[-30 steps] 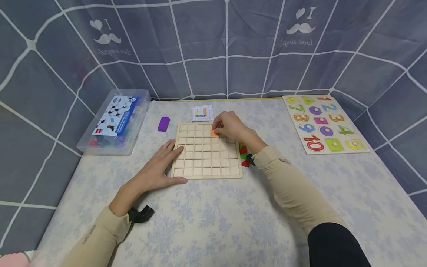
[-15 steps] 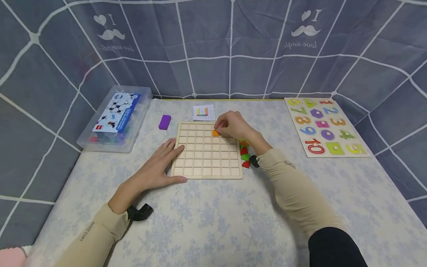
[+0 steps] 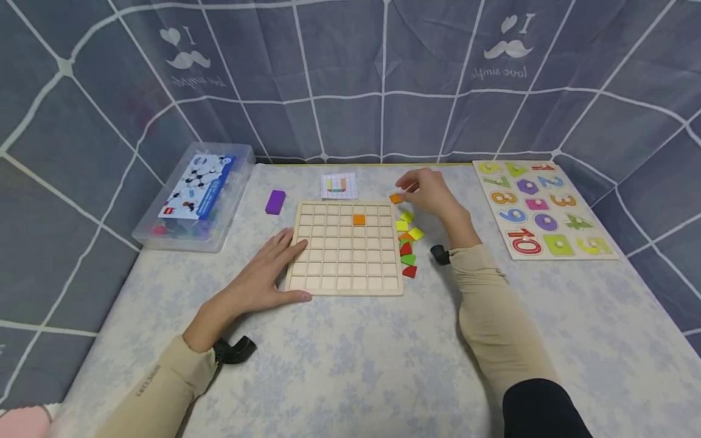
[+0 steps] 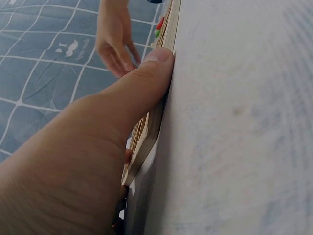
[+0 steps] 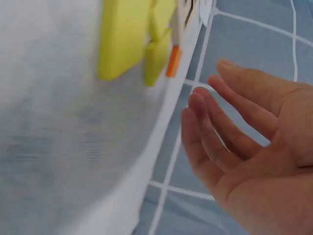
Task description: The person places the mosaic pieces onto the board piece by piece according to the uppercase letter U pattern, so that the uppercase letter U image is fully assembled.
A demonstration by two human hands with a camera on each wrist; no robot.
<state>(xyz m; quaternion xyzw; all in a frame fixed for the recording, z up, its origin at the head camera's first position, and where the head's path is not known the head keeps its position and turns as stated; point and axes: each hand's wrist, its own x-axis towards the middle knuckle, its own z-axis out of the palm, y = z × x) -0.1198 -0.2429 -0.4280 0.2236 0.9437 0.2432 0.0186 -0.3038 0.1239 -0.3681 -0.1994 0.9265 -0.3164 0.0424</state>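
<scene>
A wooden grid board (image 3: pixel 339 258) lies on the cloth in front of the person, with one orange square tile (image 3: pixel 358 219) in a cell of its upper part. The left hand (image 3: pixel 268 267) rests along the board's left side with fingers fairly straight; its thumb (image 4: pixel 151 68) presses the near edge. Beyond the board's top right corner hovers the right hand (image 3: pixel 429 191), fingers loosely bent and holding nothing in the right wrist view. Closest to it is a loose orange piece (image 3: pixel 396 199). Yellow pieces (image 3: pixel 416 233), a green piece (image 3: pixel 408 260) and red pieces (image 3: pixel 409 272) lie along the board's right side.
Behind the board lies a small pattern card (image 3: pixel 339 186), and a purple block (image 3: pixel 275 202) is to its left. A clear plastic box (image 3: pixel 219 234) stands at the far left. A number puzzle board (image 3: pixel 539 228) lies at the right. Grey curtains (image 3: pixel 350 79) surround the table.
My right hand has left the orange tile in the board's cell and moved right, past the board's far right corner. The left hand keeps its place on the board.
</scene>
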